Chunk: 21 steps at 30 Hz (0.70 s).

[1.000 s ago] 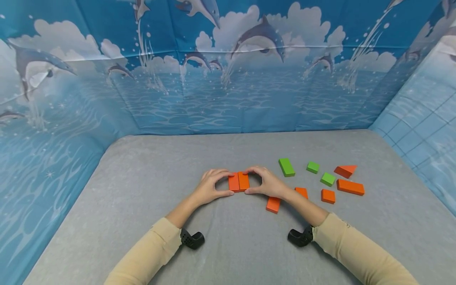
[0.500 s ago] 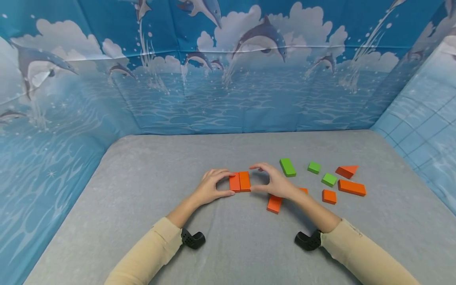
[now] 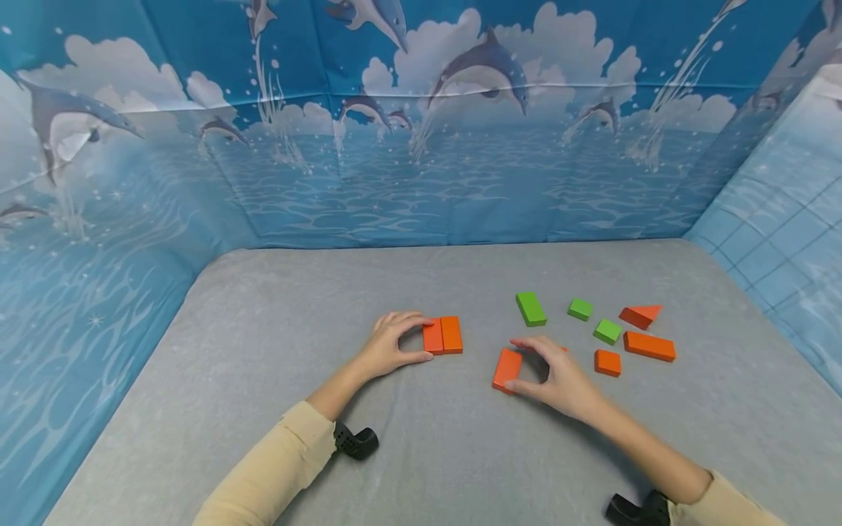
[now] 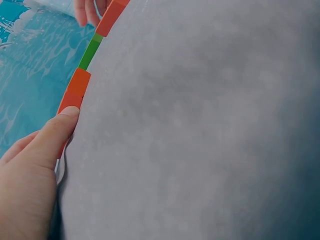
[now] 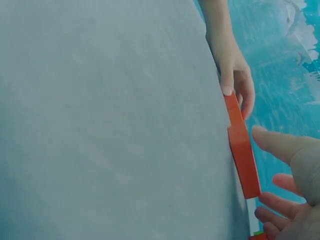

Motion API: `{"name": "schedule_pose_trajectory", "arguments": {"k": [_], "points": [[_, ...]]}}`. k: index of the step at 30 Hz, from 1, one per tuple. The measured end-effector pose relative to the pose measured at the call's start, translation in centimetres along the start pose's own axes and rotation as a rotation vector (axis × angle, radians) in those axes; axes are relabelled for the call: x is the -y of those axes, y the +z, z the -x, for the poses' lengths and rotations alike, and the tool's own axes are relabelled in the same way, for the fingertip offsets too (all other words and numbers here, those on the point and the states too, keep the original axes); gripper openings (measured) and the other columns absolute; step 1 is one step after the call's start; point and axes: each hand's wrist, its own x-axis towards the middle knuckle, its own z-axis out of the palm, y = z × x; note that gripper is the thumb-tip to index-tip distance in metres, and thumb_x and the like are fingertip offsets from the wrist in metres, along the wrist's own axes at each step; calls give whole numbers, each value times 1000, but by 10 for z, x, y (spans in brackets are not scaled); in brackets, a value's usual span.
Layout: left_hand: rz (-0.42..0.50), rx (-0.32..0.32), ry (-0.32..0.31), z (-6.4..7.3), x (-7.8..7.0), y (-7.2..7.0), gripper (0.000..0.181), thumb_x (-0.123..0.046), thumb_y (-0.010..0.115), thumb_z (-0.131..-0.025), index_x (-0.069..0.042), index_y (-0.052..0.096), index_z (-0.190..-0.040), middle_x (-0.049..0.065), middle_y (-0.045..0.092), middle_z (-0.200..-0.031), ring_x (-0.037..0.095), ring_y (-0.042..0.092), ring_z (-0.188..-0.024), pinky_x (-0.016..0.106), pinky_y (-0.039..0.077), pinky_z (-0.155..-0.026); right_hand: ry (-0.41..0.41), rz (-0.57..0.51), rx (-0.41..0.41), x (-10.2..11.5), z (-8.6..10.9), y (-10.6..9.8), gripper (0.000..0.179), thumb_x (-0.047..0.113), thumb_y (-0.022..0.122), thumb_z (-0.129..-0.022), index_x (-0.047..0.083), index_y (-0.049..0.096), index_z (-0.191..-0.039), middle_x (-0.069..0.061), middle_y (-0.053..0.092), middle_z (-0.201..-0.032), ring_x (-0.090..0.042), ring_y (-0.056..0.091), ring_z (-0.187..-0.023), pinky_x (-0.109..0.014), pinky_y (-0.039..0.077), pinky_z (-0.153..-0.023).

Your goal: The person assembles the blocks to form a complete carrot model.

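Note:
Two orange rectangular blocks lie side by side, edges touching, on the grey cloth. My left hand [image 3: 391, 346] pinches the left orange block [image 3: 432, 337] between thumb and fingers at its far and near ends; the right orange block [image 3: 452, 335] of the pair is free. To their right lies a separate orange block [image 3: 506, 367], tilted slightly. Around it my right hand [image 3: 563, 381] spreads thumb and fingers. In the right wrist view, a gap shows between the thumb and this orange block [image 5: 243, 159]. Another orange piece is almost wholly hidden behind the right hand.
Farther right lie a long green block [image 3: 531, 309], two small green blocks [image 3: 580, 309], an orange triangular block [image 3: 641, 316], a long orange block [image 3: 649, 346] and a small orange block [image 3: 607, 362]. Dolphin-print curtain [image 3: 421, 183] encloses the back and sides of the grey surface [image 3: 329, 285].
My right hand has let go of the right block of the pair and moved right and nearer, to the separate orange block. The left hand has stayed in place.

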Motion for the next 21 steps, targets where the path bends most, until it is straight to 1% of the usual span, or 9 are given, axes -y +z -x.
{"name": "schedule_pose_trajectory", "arguments": {"k": [3,5,8,13,17,21], "points": [[-2,4,-9,0,1,0,55,-34,75,-74,-18,57,-124,3,53,-129,20,43,-119,48,23,-101,5,25,-28,0,5,4,60,30,80,-69,5,57,-119,-6,58,-114,-22,53,-105,-36,39,-89],[-4,5,-6,0,1,0,55,-34,75,-75,-18,57,-124,3,53,-128,19,43,-118,48,23,-101,14,37,-33,1,7,7,59,31,80,-69,7,58,-118,-6,58,-114,-23,52,-106,-40,39,-89],[0,-2,7,0,0,0,54,-34,75,-74,-17,58,-123,2,53,-127,20,43,-117,49,24,-100,18,53,-42,1,9,9,57,29,81,-68,8,59,-116,-6,57,-112,-25,52,-105,-45,40,-88],[1,-6,11,0,0,0,54,-33,75,-75,-17,58,-123,2,53,-127,20,44,-116,49,24,-100,-2,71,-55,3,9,10,53,25,82,-66,7,61,-111,-6,59,-108,-25,55,-100,-45,42,-85],[4,-3,9,0,0,-1,53,-33,75,-75,-17,58,-123,3,53,-128,20,43,-117,50,23,-101,-30,37,-39,3,0,7,51,23,83,-66,4,63,-108,-8,61,-106,-25,56,-98,-45,43,-83],[4,3,4,0,0,-1,53,-34,74,-76,-17,57,-124,3,53,-128,20,43,-116,49,23,-101,-33,4,17,2,-19,0,52,22,82,-67,1,62,-111,-13,60,-112,-29,54,-103,-48,43,-86]]}}
